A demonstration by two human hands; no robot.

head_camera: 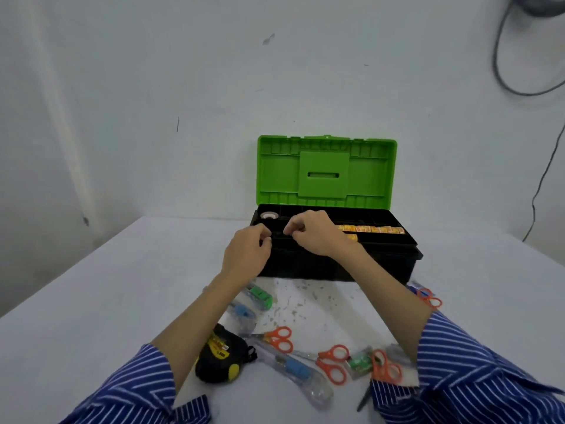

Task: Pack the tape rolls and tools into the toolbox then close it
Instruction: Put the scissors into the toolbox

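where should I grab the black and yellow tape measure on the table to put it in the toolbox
Take the tape measure across its rounded black body, coming from above with the left hand. It lies flat and stands clear of the scissors.

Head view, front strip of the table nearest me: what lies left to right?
Tape measure → blue-handled screwdriver → orange scissors → green packet → second orange scissors.

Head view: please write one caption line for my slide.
Both hands, left and right, work over the open green-lidded toolbox; scissors and tape measure wait on the table.
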